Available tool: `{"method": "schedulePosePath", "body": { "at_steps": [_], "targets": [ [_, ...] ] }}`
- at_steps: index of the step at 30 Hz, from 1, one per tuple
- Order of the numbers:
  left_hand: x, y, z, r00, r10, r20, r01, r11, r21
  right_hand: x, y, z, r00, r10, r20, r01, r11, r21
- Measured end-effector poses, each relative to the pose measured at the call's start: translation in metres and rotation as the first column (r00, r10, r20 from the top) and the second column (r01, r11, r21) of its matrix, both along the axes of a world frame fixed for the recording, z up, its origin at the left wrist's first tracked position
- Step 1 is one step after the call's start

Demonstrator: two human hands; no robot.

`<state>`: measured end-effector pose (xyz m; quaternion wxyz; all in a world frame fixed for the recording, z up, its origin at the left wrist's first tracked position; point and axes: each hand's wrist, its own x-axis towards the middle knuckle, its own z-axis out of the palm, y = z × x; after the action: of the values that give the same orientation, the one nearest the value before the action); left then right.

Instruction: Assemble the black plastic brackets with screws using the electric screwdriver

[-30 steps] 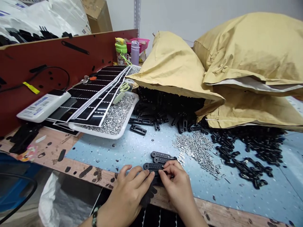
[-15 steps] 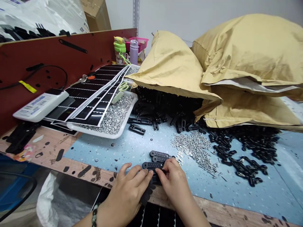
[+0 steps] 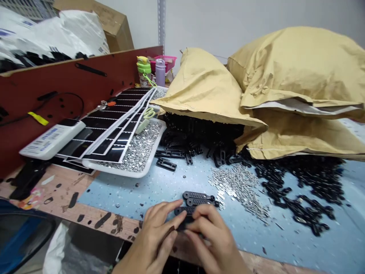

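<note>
While the left hand (image 3: 149, 243) and the right hand (image 3: 216, 239) meet over a black perforated plastic bar (image 3: 182, 210), their grip is narrow, with the fingers curled closely around the bar and hiding much of it. Two more such bars (image 3: 198, 198) lie just beyond the hands on a pale blue mat (image 3: 310, 243) that covers the tabletop (image 3: 85, 215). To the right spreads a loose scatter of steel screws and nuts (image 3: 241, 186), and farther right a heap of black plastic parts (image 3: 296, 182) spills from beneath tan cloth sacks (image 3: 296, 72). Toward the back left, a white tray (image 3: 119, 172) of silver nuts carries sheets of black labels (image 3: 114, 129) and green-handled scissors (image 3: 148, 113). Beside it, a white electronic scale (image 3: 51, 139) rests against a red board (image 3: 57, 76), while a green water bottle (image 3: 144, 68) stands farther back.
</note>
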<state>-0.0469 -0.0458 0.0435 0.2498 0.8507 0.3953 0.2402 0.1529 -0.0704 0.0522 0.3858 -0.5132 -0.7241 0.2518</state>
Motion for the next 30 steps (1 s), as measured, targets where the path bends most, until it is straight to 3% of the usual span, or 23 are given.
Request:
{"method": "schedulePosePath", "body": {
  "at_steps": [3, 5, 7, 10, 13, 19, 23, 26, 28, 30],
  "targets": [
    [-0.008, -0.002, -0.011, 0.995, 0.098, 0.005, -0.098, 0.992, 0.077, 0.008, 0.006, -0.019, 0.949, -0.248, -0.193, 0.205, 0.954, -0.22],
    [-0.011, 0.0, -0.022, 0.994, 0.061, -0.087, -0.044, 0.981, 0.187, 0.009, 0.011, -0.033, 0.905, -0.332, -0.267, 0.225, 0.904, -0.364],
    [-0.01, 0.001, -0.031, 0.981, -0.002, -0.192, 0.056, 0.959, 0.277, 0.006, 0.015, -0.042, 0.89, -0.356, -0.284, 0.222, 0.883, -0.414],
    [-0.008, 0.003, -0.035, 0.959, -0.047, -0.278, 0.131, 0.947, 0.293, -0.002, 0.017, -0.044, 0.894, -0.385, -0.227, 0.295, 0.89, -0.347],
    [-0.007, 0.003, -0.029, 0.954, -0.062, -0.293, 0.143, 0.954, 0.264, -0.007, 0.018, -0.038, 0.899, -0.403, -0.169, 0.346, 0.893, -0.287],
    [-0.002, 0.005, -0.027, 0.963, -0.067, -0.26, 0.141, 0.95, 0.278, -0.009, 0.021, -0.034, 0.941, -0.337, -0.025, 0.32, 0.914, -0.249],
    [0.005, 0.009, -0.023, 0.976, -0.056, -0.213, 0.1, 0.973, 0.206, -0.004, 0.025, -0.036, 0.924, -0.282, 0.259, 0.312, 0.946, -0.083],
    [0.006, 0.015, -0.008, 0.977, -0.085, -0.196, 0.1, 0.993, 0.068, 0.002, 0.025, -0.028, 0.819, -0.254, 0.514, 0.308, 0.951, -0.021],
    [0.007, 0.018, 0.001, 0.981, -0.096, -0.169, 0.1, 0.995, 0.014, 0.003, 0.023, -0.017, 0.816, -0.248, 0.523, 0.292, 0.956, -0.003],
    [0.009, 0.02, 0.008, 0.985, -0.114, -0.133, 0.114, 0.993, -0.008, 0.001, 0.018, -0.004, 0.888, -0.176, 0.424, 0.178, 0.983, 0.036]
  ]
}}
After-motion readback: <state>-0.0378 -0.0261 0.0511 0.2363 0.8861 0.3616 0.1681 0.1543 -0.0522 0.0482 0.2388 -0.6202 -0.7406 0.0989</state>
